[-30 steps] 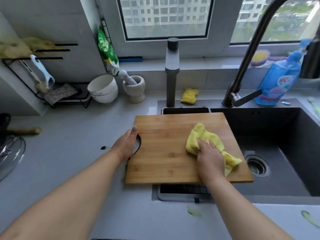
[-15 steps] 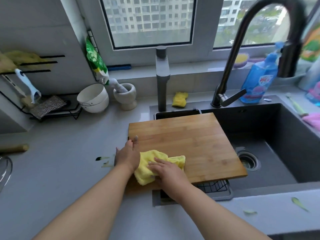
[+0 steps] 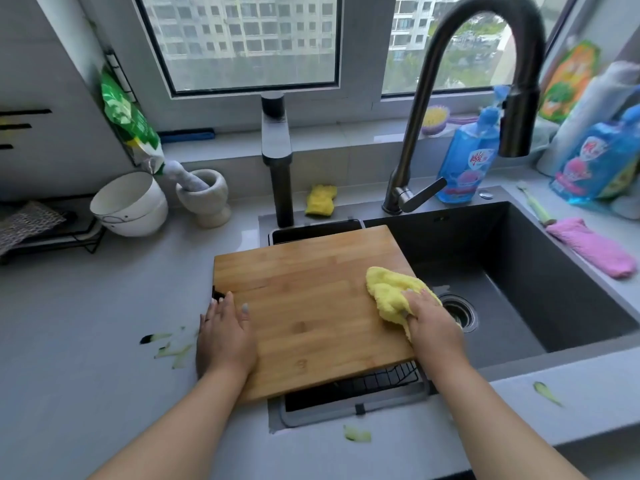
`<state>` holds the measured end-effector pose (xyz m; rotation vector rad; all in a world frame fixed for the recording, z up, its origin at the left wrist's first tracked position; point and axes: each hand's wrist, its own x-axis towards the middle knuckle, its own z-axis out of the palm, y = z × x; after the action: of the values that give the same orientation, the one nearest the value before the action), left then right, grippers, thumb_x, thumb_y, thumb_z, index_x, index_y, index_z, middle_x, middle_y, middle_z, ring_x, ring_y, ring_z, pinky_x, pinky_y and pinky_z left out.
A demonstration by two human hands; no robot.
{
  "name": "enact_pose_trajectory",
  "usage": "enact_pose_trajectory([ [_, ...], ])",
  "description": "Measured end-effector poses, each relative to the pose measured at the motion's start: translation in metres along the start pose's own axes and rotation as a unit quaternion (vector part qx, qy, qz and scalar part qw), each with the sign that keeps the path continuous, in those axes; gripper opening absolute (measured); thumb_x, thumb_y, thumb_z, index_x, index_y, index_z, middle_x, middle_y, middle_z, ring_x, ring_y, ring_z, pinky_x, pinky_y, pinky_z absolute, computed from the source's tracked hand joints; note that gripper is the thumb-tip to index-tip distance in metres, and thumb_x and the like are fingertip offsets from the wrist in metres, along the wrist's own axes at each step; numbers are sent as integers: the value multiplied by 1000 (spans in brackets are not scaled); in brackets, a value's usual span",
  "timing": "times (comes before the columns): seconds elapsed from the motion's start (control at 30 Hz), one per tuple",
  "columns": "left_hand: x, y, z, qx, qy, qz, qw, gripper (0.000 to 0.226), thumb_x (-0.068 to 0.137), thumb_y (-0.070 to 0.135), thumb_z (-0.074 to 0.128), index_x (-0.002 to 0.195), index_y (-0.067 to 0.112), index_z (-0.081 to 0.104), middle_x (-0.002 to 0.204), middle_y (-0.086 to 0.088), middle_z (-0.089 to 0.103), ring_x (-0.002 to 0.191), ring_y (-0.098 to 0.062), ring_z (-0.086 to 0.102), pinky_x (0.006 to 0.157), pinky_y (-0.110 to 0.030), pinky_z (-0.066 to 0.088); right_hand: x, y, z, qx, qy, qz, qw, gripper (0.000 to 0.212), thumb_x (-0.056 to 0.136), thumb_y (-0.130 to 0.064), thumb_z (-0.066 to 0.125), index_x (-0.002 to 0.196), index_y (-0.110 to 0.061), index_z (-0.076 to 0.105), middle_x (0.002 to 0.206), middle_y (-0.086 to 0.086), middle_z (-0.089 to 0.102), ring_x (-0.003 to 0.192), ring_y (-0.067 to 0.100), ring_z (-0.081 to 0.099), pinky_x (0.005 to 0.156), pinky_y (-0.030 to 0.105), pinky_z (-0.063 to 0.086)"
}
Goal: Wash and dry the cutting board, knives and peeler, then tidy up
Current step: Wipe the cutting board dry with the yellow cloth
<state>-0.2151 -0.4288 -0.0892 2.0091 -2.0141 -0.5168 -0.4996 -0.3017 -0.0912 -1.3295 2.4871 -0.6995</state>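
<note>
A bamboo cutting board (image 3: 311, 306) lies flat across the left part of the dark sink (image 3: 519, 289), over a wire drain basket (image 3: 377, 379). My left hand (image 3: 225, 337) rests on the board's left edge, fingers laid flat along it. At the board's right edge my right hand (image 3: 433, 323) presses a crumpled yellow cloth (image 3: 391, 292) against the wood, fingers curled over the cloth. No knife or peeler shows in this view.
A tall black faucet (image 3: 485, 46) arches over the sink. Blue soap bottles (image 3: 464, 157) and a pink cloth (image 3: 588, 247) lie to the right. White bowls (image 3: 128, 202), a stone mortar (image 3: 207, 195) and a yellow sponge (image 3: 320, 199) stand behind. Green peel scraps (image 3: 173, 348) litter the counter.
My right hand swept the yellow cloth from the board's near left corner across to its right edge. My left hand stayed on the left edge. The camera view shifted right.
</note>
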Motion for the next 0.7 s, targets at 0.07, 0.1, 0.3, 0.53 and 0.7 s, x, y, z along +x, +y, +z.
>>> enact_pose_trajectory([
  [0.07,3,-3,3,8,4,14,1000,58,102,42,15,151,15,27,158,-4,24,148,-17,11,121,-34,9,16,-6,-1,-1,4,16,1000,39,95,-14,44,130,-26,56,144,4,47,135,26,40,97,40,41],
  [0.1,3,-4,4,8,5,17,1000,57,102,42,15,151,15,27,158,-3,25,148,-16,10,120,-33,8,26,-10,-2,1,6,19,1000,37,95,-17,41,127,-27,57,140,5,50,126,28,46,91,39,43],
  [0.3,3,-4,4,-6,5,10,1000,56,102,41,17,152,17,25,159,0,22,148,-14,8,120,-32,9,97,-46,-8,41,-15,84,996,33,99,-24,39,127,-20,56,125,11,55,110,33,52,88,37,41],
  [0.53,6,-3,4,-12,6,1,1000,56,103,41,16,152,18,24,160,2,20,148,-12,7,119,-29,8,136,-91,26,5,-83,47,995,46,104,-32,33,146,-17,36,156,5,28,147,24,16,116,39,18],
  [0.7,8,-4,5,-13,3,1,1000,55,103,41,15,153,19,23,160,2,18,148,-11,5,119,-27,5,128,-126,47,5,-108,-16,994,45,104,-32,31,146,-16,37,157,6,27,147,24,16,118,37,14],
])
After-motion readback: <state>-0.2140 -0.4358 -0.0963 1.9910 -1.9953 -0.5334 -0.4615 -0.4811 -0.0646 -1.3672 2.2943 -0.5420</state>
